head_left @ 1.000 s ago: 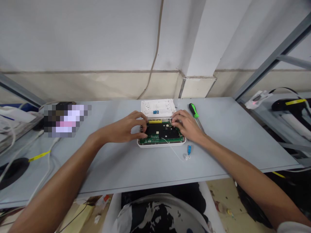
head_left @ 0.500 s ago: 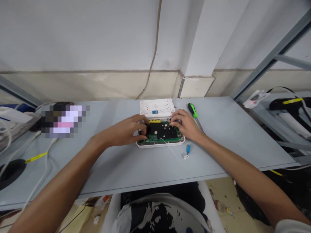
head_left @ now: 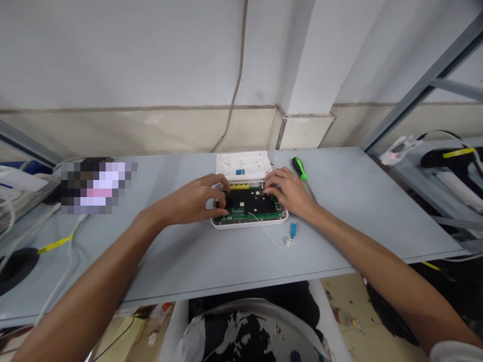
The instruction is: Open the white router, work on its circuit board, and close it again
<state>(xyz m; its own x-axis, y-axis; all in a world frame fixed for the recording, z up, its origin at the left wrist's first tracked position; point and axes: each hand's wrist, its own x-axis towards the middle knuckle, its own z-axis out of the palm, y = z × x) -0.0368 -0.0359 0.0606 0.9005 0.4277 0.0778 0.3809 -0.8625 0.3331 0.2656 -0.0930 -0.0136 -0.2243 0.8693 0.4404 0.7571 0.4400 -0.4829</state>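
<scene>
A white open casing (head_left: 249, 224) lies on the grey table, with a green circuit board (head_left: 238, 215) and black plates inside it. My left hand (head_left: 206, 198) is at the casing's left end, its fingers curved and apart over the board. At the back right corner my right hand (head_left: 285, 188) has its fingers bent together; what they hold, if anything, is too small to name. Behind the casing lies a white cover (head_left: 245, 163) with a small blue piece on it. A thin white fibre runs from the board towards a blue connector (head_left: 293, 231) in front.
A green and black screwdriver (head_left: 301, 170) lies to the right of the white cover. Cables and a blurred-out item (head_left: 98, 183) are at the left. Metal shelf frames (head_left: 422, 85) rise at the sides, and a white device (head_left: 400, 150) is on the right.
The view has shifted slightly. Both hands stay at the same places on the casing, with hardly any movement.
</scene>
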